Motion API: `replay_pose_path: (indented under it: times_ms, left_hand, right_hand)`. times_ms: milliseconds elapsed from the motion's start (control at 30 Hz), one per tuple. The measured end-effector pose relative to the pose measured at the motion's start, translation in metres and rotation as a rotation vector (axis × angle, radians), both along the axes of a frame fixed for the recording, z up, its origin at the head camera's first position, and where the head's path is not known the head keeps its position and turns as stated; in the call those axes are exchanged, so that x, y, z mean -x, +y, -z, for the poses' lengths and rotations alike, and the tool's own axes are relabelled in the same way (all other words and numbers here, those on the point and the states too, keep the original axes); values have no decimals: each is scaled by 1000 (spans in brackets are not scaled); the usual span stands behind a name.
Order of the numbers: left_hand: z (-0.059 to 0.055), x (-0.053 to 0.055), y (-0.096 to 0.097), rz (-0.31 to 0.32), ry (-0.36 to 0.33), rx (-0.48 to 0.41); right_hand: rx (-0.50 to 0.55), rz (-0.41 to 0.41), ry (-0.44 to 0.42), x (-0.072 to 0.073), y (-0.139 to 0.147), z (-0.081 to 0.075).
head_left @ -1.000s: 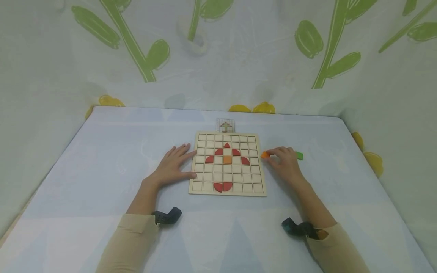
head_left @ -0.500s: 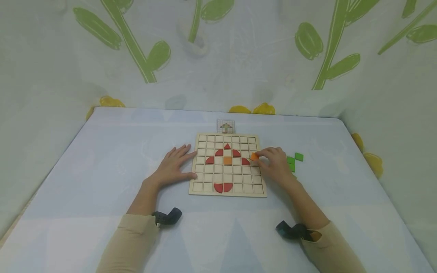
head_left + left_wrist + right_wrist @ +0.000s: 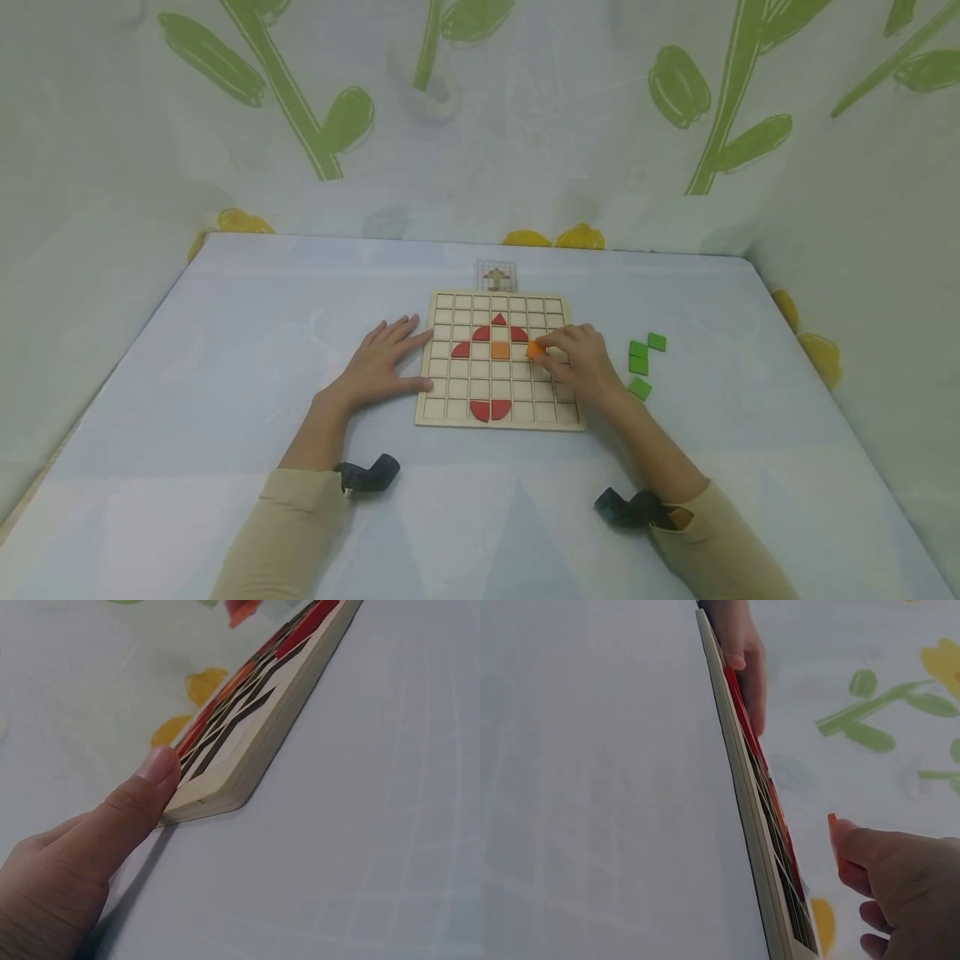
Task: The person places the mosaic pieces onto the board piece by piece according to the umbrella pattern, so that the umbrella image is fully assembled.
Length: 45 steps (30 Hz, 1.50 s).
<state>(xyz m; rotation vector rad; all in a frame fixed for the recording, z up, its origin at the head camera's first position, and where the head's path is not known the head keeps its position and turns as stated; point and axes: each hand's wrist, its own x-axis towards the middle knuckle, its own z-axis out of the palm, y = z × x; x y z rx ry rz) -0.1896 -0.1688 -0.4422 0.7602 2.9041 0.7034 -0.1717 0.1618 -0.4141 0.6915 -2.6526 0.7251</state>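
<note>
Wooden board (image 3: 457, 409), mid-frame, holds 6 visible red pieces (image 3: 501, 409) and 1 orange square (image 3: 500, 351); right grip (image 3: 585, 362) pinches another orange tile (image 3: 534, 350), left grip (image 3: 380, 361) spread; 4 green tiles (image 3: 638, 365), centre right, apparently remain.

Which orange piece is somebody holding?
The held orange piece is the one pinched by the right hand, raised off the board; the other orange piece lies flat in the middle square.

Grid board (image 3: 500, 369): no readable lettering or numbers
Picture card (image 3: 496, 276): no words legible
Wrist cameras (image 3: 377, 476): no brand readable
</note>
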Motion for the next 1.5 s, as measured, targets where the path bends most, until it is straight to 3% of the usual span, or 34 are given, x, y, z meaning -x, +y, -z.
replay_pose_path:
  times_ms: [233, 467, 667, 933, 1500]
  left_hand:
    - [-1, 0, 2, 0, -2, -2]
    - [-1, 0, 1, 6, 5, -14]
    - [1, 1, 0, 7, 11, -9]
    - [0, 1, -1, 12, 2, -20]
    - [1, 2, -2, 14, -2, -9]
  right_hand:
    - [-10, -56, 3, -6, -10, -1]
    - [5, -119, -64, -11, -18, -1]
    - [3, -180, -42, -12, -24, 5]
    - [-19, -181, -178, -16, -32, 11]
    - [-17, -212, -161, -17, -32, 14]
